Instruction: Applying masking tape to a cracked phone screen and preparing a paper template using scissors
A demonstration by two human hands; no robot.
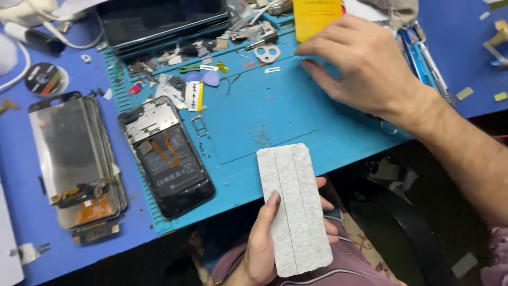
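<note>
My left hand [267, 243] holds a grey speckled rectangular pad [293, 206] with two lengthwise seams, upright over my lap at the front edge of the blue work mat [264, 114]. My right hand [365, 66] reaches across the mat's far right part, fingers bent down onto its surface near a small white strip [272, 69]; whether it pinches anything I cannot tell. An opened phone body [166, 156] with its battery and an orange flex showing lies on the mat's left side.
A stack of phone screens [74, 159] lies left of the mat on the blue table. Small parts, guitar-pick tools [211, 78] and metal plates litter the mat's back. A yellow card [316, 16] and a dark tablet [161, 18] sit behind. Tweezers [423, 58] lie at right.
</note>
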